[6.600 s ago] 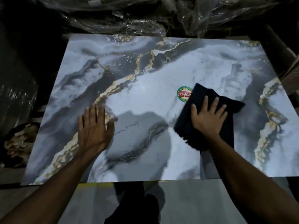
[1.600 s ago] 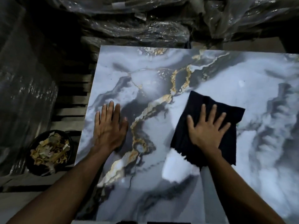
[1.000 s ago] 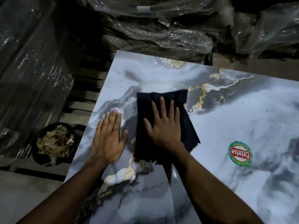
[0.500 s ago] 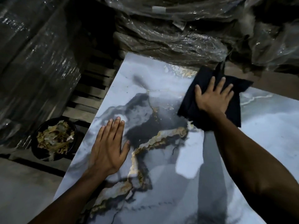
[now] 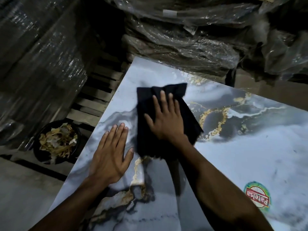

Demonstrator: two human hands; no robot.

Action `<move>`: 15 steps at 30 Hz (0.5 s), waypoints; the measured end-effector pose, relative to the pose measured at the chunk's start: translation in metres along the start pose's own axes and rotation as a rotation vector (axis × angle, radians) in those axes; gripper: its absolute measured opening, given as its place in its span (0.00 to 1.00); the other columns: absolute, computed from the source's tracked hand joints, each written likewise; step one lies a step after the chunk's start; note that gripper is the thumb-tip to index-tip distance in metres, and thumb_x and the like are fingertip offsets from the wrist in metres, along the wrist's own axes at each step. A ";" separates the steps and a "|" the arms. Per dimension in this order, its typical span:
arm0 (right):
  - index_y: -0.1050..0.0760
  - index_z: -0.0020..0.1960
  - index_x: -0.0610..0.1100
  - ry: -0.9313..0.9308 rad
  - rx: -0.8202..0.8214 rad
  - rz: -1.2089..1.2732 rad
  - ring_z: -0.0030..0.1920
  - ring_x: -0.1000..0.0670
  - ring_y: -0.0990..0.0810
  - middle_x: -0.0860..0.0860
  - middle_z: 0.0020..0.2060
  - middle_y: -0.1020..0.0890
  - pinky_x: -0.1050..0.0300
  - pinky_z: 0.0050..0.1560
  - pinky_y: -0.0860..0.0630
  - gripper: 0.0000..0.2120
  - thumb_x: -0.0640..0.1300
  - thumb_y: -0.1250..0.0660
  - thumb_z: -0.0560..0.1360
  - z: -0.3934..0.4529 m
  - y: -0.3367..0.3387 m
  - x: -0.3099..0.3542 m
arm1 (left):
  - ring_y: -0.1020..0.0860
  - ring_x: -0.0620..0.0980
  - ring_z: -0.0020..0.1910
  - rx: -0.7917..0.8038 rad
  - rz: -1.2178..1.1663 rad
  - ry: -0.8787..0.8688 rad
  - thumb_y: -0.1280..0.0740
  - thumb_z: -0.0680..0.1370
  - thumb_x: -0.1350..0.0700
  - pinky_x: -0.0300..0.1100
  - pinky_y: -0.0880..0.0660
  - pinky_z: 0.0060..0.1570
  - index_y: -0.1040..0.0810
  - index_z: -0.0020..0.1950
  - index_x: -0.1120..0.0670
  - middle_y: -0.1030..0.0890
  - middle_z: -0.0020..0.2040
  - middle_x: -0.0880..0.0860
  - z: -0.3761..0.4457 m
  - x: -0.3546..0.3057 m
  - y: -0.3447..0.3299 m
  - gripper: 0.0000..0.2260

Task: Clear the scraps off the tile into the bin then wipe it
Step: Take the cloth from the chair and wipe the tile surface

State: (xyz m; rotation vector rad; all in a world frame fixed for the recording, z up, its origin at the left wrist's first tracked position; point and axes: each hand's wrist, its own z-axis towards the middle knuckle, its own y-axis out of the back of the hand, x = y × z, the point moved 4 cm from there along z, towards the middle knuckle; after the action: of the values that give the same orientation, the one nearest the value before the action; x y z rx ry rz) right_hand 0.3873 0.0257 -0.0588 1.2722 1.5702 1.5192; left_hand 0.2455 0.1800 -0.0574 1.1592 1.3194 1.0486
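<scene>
A large glossy marble-patterned tile point(image 5: 241, 147) with grey, white and gold veins fills the lower right. My right hand point(image 5: 166, 120) presses flat, fingers spread, on a black cloth point(image 5: 145, 135) lying near the tile's far left corner. My left hand point(image 5: 111, 157) rests flat with fingers apart on the tile beside the cloth, near the left edge. A round black bin point(image 5: 56, 142) full of yellowish scraps stands on the floor left of the tile. No scraps show on the tile.
A round red and green sticker point(image 5: 257, 196) sits on the tile at the right. Plastic-wrapped stacks point(image 5: 183, 40) crowd the far edge and the left side. A wooden pallet point(image 5: 98, 97) lies between them. Grey floor point(image 5: 25, 189) shows at lower left.
My right hand has slid the cloth from the far edge back left and toward me, close to my left hand. My left hand stays planted on the tile.
</scene>
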 end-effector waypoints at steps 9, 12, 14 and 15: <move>0.48 0.79 0.44 -0.328 -0.049 -0.111 0.77 0.35 0.50 0.40 0.78 0.49 0.39 0.76 0.53 0.40 0.68 0.59 0.76 0.003 0.031 -0.132 | 0.48 0.52 0.79 0.012 -0.026 0.028 0.54 0.81 0.41 0.52 0.44 0.75 0.47 0.79 0.58 0.46 0.80 0.55 0.000 -0.001 0.000 0.31; 0.53 0.80 0.45 -0.237 -0.036 -0.116 0.78 0.36 0.55 0.41 0.79 0.54 0.40 0.77 0.57 0.38 0.67 0.59 0.78 0.055 0.036 -0.115 | 0.46 0.52 0.78 0.021 -0.040 0.039 0.52 0.81 0.42 0.52 0.44 0.75 0.46 0.79 0.58 0.45 0.79 0.56 0.000 -0.001 0.000 0.31; 0.54 0.80 0.46 -0.144 -0.021 -0.111 0.78 0.37 0.57 0.41 0.79 0.55 0.41 0.77 0.58 0.37 0.66 0.56 0.79 0.091 0.034 -0.086 | 0.43 0.53 0.78 0.020 -0.052 0.054 0.50 0.81 0.42 0.51 0.43 0.75 0.44 0.78 0.59 0.41 0.78 0.57 0.000 0.000 0.000 0.31; 0.53 0.80 0.46 -0.093 -0.026 -0.108 0.78 0.37 0.56 0.41 0.79 0.54 0.42 0.76 0.59 0.36 0.66 0.54 0.79 0.108 0.032 -0.068 | 0.42 0.53 0.77 0.018 -0.059 0.070 0.49 0.80 0.42 0.51 0.43 0.75 0.43 0.78 0.59 0.39 0.77 0.58 0.000 0.000 0.001 0.31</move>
State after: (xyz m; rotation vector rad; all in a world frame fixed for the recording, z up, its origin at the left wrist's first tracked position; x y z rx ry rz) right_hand 0.5164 0.0020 -0.0583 1.2065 1.5295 1.3896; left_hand 0.2456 0.1799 -0.0569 1.0989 1.4115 1.0446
